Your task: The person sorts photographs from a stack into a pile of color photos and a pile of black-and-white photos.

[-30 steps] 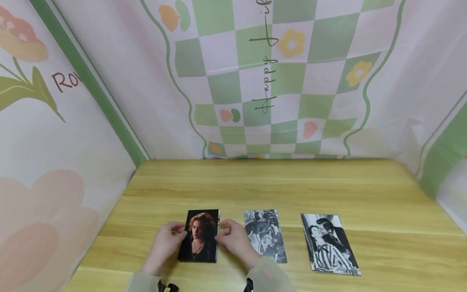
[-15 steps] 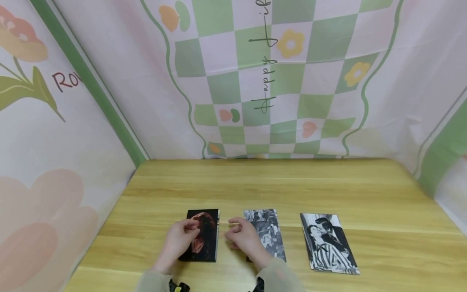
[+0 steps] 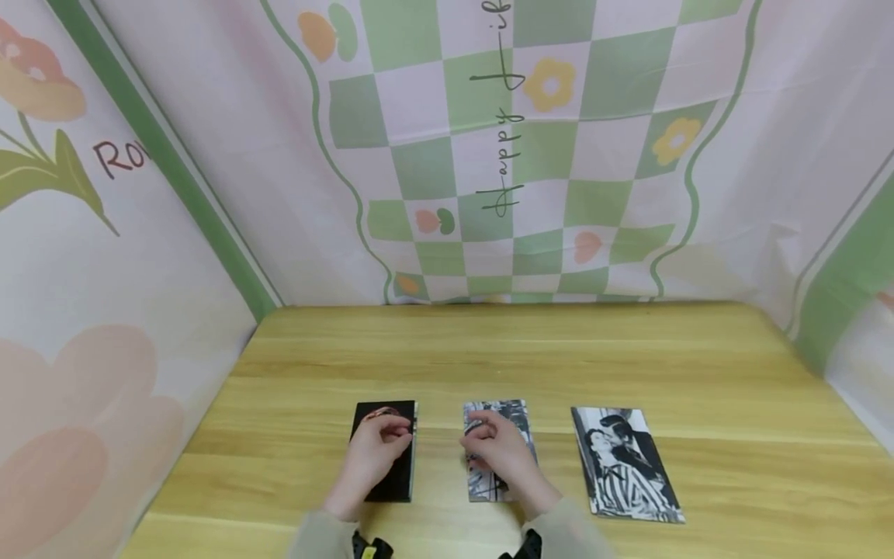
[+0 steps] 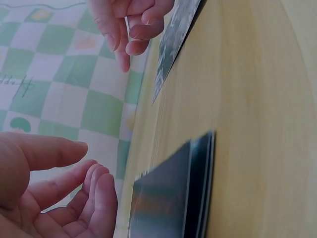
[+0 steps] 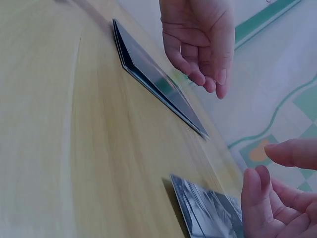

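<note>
A small stack of photo cards [image 3: 400, 483], topped by a dark portrait, lies on the table at the left. My left hand [image 3: 370, 460] hovers over it, partly hiding the picture; in the left wrist view its loosely bent fingers [image 4: 104, 198] hold nothing. The stack's layered edges [image 4: 203, 183] show slightly apart there. A black-and-white photo card [image 3: 480, 489] lies in the middle, partly covered by my right hand [image 3: 508, 460]. That hand also holds nothing, its fingers [image 5: 255, 193] relaxed above the card in the right wrist view.
A black-and-white photo card of a couple [image 3: 628, 466] lies to the right, slightly slanted. The wooden table [image 3: 447, 349] reaches back to a hanging checked cloth [image 3: 482, 178]. A printed cloth [image 3: 140, 295] hangs along the left side.
Both hands have let go of the dark card stack's sides. The left hand has moved right over the stack, and the right hand has moved right over the middle card, which now lies straighter.
</note>
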The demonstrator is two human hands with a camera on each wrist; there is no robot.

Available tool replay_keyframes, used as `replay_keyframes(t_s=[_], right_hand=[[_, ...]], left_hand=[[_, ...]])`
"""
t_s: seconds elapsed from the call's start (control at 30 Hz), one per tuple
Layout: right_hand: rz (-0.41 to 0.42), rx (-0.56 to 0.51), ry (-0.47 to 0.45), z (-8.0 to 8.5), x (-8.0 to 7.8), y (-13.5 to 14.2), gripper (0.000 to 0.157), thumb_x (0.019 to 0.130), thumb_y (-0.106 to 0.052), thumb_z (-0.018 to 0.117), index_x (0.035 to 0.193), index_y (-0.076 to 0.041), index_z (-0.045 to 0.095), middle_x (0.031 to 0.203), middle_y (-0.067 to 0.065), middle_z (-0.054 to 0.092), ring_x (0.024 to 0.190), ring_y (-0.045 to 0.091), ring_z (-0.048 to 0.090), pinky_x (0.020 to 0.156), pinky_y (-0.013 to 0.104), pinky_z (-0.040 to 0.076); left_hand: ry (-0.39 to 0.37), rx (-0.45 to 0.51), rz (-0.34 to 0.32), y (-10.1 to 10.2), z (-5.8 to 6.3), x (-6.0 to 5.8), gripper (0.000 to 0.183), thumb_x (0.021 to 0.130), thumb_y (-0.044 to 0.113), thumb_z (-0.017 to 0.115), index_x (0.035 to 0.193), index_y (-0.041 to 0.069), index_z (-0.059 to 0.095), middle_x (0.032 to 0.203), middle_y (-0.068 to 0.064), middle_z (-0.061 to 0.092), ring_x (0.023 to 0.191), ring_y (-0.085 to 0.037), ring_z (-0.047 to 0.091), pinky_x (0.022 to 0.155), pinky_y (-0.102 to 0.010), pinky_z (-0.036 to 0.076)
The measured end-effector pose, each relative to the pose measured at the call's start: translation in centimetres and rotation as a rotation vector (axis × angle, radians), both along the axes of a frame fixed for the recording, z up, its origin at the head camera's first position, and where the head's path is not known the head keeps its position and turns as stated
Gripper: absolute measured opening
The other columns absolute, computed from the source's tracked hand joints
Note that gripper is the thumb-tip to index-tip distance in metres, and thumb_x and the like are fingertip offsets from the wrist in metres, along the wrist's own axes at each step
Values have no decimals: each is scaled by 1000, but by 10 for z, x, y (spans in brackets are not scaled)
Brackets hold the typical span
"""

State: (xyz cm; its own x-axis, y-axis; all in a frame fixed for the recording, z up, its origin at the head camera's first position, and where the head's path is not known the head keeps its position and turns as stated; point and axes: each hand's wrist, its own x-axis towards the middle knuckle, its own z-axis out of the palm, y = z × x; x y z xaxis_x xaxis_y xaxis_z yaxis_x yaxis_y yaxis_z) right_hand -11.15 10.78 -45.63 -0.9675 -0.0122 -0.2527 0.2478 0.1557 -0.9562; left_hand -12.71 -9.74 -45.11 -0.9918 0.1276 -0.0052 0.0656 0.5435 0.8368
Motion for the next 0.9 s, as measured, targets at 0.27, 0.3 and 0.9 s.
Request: replay_keyframes(t_s=[0.27, 0.3, 0.9], right_hand=[[8, -26, -9, 2, 2, 15, 48, 82, 2, 64, 128, 6, 49, 86, 10, 63, 73, 19, 61, 65, 35, 59], [6, -25, -7, 3, 2, 17, 48, 82, 2, 64, 127, 7, 49, 86, 10, 63, 73, 20, 61, 65, 35, 59], [-25, 122, 5, 10, 8, 67, 51, 82, -2, 66, 128, 8, 48, 100, 17, 63, 80, 19, 63, 71, 35, 58]], left_hand=[[4, 93, -48, 13, -5, 3, 20, 81, -1, 66, 99, -8, 67, 86, -11, 67, 74, -13, 60, 61, -16, 52], [-7, 109, -50, 15, -6, 3, 21, 81, -1, 65, 100, -8, 66, 86, -11, 67, 74, -12, 60, 61, -15, 51], [-134, 243, -94, 51, -12, 10, 31, 80, -1, 64, 109, -10, 60, 103, -21, 65, 89, -28, 67, 67, -27, 58]])
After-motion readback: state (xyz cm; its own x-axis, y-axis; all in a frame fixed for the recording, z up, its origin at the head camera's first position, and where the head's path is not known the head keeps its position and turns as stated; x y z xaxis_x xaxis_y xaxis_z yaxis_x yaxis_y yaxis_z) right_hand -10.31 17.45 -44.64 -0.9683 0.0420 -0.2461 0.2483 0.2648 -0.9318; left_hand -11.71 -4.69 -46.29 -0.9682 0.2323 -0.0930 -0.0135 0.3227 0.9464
